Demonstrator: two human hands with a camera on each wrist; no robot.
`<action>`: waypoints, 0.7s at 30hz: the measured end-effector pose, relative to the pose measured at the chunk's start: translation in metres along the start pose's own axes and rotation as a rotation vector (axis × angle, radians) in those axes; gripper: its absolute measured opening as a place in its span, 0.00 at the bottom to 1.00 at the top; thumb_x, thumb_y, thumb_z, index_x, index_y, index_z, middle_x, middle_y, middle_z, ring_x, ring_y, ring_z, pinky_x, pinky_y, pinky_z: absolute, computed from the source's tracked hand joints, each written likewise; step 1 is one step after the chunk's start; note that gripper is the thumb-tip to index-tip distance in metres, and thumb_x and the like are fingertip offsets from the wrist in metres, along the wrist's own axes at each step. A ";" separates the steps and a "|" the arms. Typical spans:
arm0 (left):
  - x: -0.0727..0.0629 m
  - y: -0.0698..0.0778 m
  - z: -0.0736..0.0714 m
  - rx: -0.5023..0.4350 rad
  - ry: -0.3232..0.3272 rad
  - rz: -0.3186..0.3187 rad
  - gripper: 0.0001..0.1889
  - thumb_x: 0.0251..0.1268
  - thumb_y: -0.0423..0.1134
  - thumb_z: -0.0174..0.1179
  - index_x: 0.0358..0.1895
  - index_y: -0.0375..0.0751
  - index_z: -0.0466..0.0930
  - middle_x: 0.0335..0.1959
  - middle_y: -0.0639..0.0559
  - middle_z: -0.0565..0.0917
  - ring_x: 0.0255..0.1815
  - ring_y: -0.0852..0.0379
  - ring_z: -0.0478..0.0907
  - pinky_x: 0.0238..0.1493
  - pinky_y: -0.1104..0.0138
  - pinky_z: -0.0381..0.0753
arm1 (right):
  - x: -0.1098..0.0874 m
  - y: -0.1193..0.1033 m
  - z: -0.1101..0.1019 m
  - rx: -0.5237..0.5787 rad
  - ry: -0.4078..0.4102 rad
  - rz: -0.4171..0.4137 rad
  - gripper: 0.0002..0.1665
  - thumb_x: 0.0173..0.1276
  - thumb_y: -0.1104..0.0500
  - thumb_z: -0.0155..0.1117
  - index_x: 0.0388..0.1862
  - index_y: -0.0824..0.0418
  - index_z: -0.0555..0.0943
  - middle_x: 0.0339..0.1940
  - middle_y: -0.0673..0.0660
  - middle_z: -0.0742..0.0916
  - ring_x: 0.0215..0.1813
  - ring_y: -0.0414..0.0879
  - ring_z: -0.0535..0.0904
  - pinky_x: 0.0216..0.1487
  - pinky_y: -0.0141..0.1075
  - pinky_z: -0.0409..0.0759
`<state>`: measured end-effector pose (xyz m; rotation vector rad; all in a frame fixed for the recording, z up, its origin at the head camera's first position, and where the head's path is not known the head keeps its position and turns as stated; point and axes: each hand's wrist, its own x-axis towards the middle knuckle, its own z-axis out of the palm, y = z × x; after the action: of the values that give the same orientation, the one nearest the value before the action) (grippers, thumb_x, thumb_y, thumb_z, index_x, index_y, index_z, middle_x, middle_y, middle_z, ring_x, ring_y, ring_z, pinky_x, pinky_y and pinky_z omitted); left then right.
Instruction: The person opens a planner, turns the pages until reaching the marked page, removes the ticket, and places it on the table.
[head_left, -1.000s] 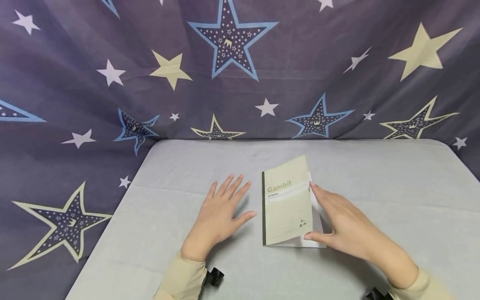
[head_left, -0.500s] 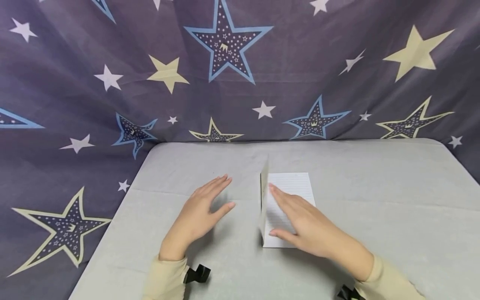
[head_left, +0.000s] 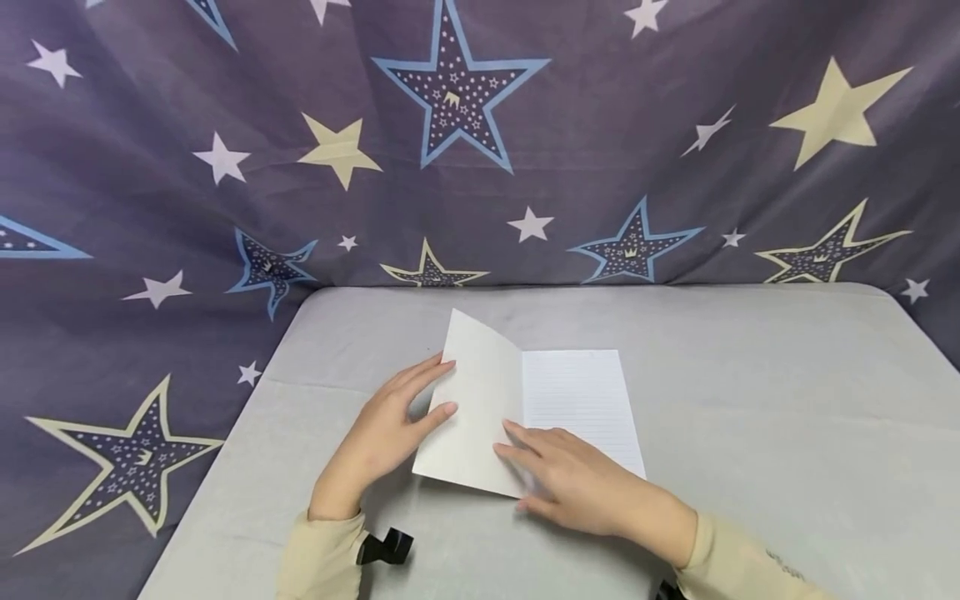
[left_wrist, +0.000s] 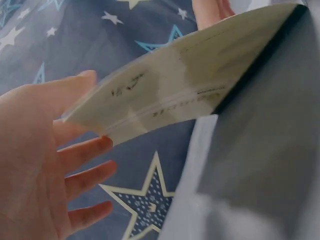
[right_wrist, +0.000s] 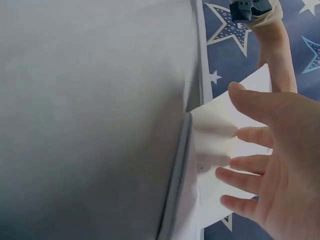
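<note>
The notebook (head_left: 579,392) is spread near the middle of the tabletop (head_left: 780,400), its cover (head_left: 482,396) tilted up and met along the outer edge by the left hand (head_left: 386,429), fingers loosely extended. The right hand (head_left: 573,479) is held unclenched by the fold (head_left: 522,383); wide room is left toward the tabletop's far and right edges.

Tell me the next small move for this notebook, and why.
Probably ease the cover flat onto the table with the left hand: the left wrist view shows its printed outer face, so it isn't lying flat, and that hand is at its free edge.
</note>
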<state>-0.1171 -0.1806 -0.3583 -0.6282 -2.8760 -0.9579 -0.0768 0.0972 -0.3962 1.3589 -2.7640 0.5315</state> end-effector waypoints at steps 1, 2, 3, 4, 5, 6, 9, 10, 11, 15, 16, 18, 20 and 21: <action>0.000 -0.003 0.001 0.014 -0.007 -0.010 0.30 0.69 0.54 0.62 0.72 0.53 0.70 0.75 0.52 0.65 0.74 0.45 0.61 0.71 0.45 0.62 | -0.001 0.000 0.001 0.003 -0.009 0.005 0.39 0.68 0.43 0.67 0.72 0.59 0.70 0.74 0.63 0.69 0.67 0.52 0.73 0.67 0.48 0.71; 0.001 -0.006 0.003 0.027 -0.012 -0.020 0.31 0.67 0.52 0.64 0.72 0.51 0.70 0.75 0.50 0.65 0.74 0.44 0.61 0.70 0.45 0.62 | -0.002 0.000 0.002 0.003 -0.022 0.012 0.39 0.68 0.43 0.67 0.72 0.59 0.70 0.74 0.63 0.70 0.67 0.52 0.73 0.66 0.48 0.72; 0.001 -0.009 0.004 0.037 -0.017 -0.027 0.32 0.65 0.50 0.66 0.72 0.49 0.70 0.75 0.48 0.65 0.74 0.43 0.62 0.70 0.44 0.63 | -0.002 0.000 0.003 0.003 -0.033 0.018 0.39 0.68 0.43 0.66 0.72 0.59 0.70 0.74 0.63 0.70 0.67 0.52 0.73 0.66 0.48 0.72; 0.001 -0.012 0.005 0.045 -0.023 -0.034 0.33 0.64 0.49 0.68 0.71 0.47 0.71 0.74 0.46 0.66 0.73 0.41 0.62 0.70 0.44 0.63 | -0.003 0.000 0.003 0.007 -0.046 0.024 0.39 0.68 0.43 0.66 0.72 0.59 0.71 0.74 0.63 0.70 0.67 0.52 0.73 0.66 0.49 0.72; 0.001 -0.016 0.006 0.052 -0.030 -0.044 0.34 0.62 0.47 0.70 0.71 0.45 0.71 0.74 0.45 0.66 0.73 0.40 0.62 0.70 0.44 0.63 | -0.004 0.000 0.003 0.014 -0.058 0.031 0.38 0.68 0.43 0.66 0.71 0.59 0.71 0.74 0.63 0.70 0.68 0.52 0.73 0.66 0.49 0.72; 0.001 -0.019 0.007 0.059 -0.041 -0.055 0.35 0.60 0.46 0.71 0.71 0.44 0.71 0.74 0.44 0.65 0.73 0.40 0.62 0.70 0.44 0.63 | -0.005 0.000 0.003 0.017 -0.068 0.038 0.37 0.68 0.43 0.66 0.71 0.59 0.72 0.74 0.63 0.71 0.68 0.52 0.72 0.66 0.48 0.72; 0.000 -0.030 0.011 0.053 -0.092 -0.097 0.38 0.57 0.45 0.73 0.71 0.43 0.70 0.76 0.43 0.63 0.74 0.38 0.60 0.70 0.43 0.63 | -0.010 0.001 0.002 0.024 -0.066 0.035 0.34 0.68 0.44 0.67 0.68 0.59 0.75 0.72 0.61 0.73 0.69 0.52 0.72 0.65 0.48 0.73; 0.000 -0.033 0.013 0.046 -0.109 -0.110 0.39 0.57 0.44 0.73 0.72 0.43 0.69 0.76 0.43 0.62 0.74 0.38 0.59 0.70 0.43 0.62 | -0.012 0.003 0.001 0.024 -0.052 0.029 0.33 0.68 0.45 0.67 0.66 0.59 0.76 0.71 0.61 0.74 0.68 0.52 0.72 0.65 0.48 0.73; 0.000 -0.036 0.015 0.040 -0.126 -0.122 0.39 0.57 0.44 0.74 0.72 0.43 0.68 0.77 0.43 0.60 0.75 0.37 0.58 0.70 0.42 0.62 | -0.015 0.005 0.000 0.021 -0.033 0.022 0.32 0.67 0.45 0.68 0.65 0.59 0.77 0.69 0.60 0.76 0.68 0.52 0.73 0.65 0.48 0.73; 0.000 -0.043 0.020 0.005 -0.181 -0.153 0.41 0.57 0.45 0.73 0.74 0.44 0.66 0.79 0.42 0.54 0.76 0.37 0.53 0.70 0.42 0.61 | -0.029 0.015 -0.005 0.024 0.040 0.020 0.29 0.67 0.46 0.68 0.63 0.59 0.79 0.66 0.60 0.79 0.66 0.53 0.75 0.64 0.51 0.74; 0.000 -0.044 0.021 -0.006 -0.189 -0.157 0.41 0.57 0.45 0.73 0.74 0.44 0.65 0.79 0.42 0.53 0.77 0.36 0.52 0.70 0.41 0.60 | -0.033 0.018 -0.007 0.027 0.054 0.026 0.29 0.67 0.47 0.68 0.62 0.59 0.79 0.66 0.60 0.79 0.66 0.54 0.75 0.64 0.52 0.74; 0.000 -0.045 0.023 -0.021 -0.205 -0.166 0.42 0.58 0.46 0.73 0.75 0.44 0.64 0.80 0.41 0.51 0.77 0.36 0.50 0.70 0.41 0.59 | -0.042 0.025 -0.010 0.036 0.069 0.045 0.28 0.67 0.48 0.68 0.62 0.59 0.80 0.65 0.60 0.80 0.65 0.55 0.75 0.64 0.53 0.73; 0.000 -0.045 0.024 -0.032 -0.217 -0.173 0.42 0.58 0.46 0.73 0.75 0.43 0.64 0.80 0.40 0.50 0.78 0.36 0.49 0.71 0.41 0.58 | -0.051 0.032 -0.013 0.034 0.082 0.063 0.28 0.67 0.49 0.69 0.62 0.60 0.80 0.65 0.60 0.80 0.65 0.56 0.75 0.63 0.54 0.73; 0.000 -0.045 0.024 -0.031 -0.222 -0.173 0.43 0.57 0.47 0.73 0.75 0.43 0.63 0.80 0.40 0.49 0.78 0.36 0.48 0.71 0.41 0.58 | -0.056 0.036 -0.014 0.031 0.086 0.073 0.28 0.67 0.49 0.69 0.62 0.60 0.80 0.65 0.61 0.80 0.65 0.56 0.75 0.63 0.54 0.73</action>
<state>-0.1323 -0.1991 -0.4030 -0.5256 -3.1616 -1.0158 -0.0715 0.1648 -0.4029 1.2141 -2.7566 0.6226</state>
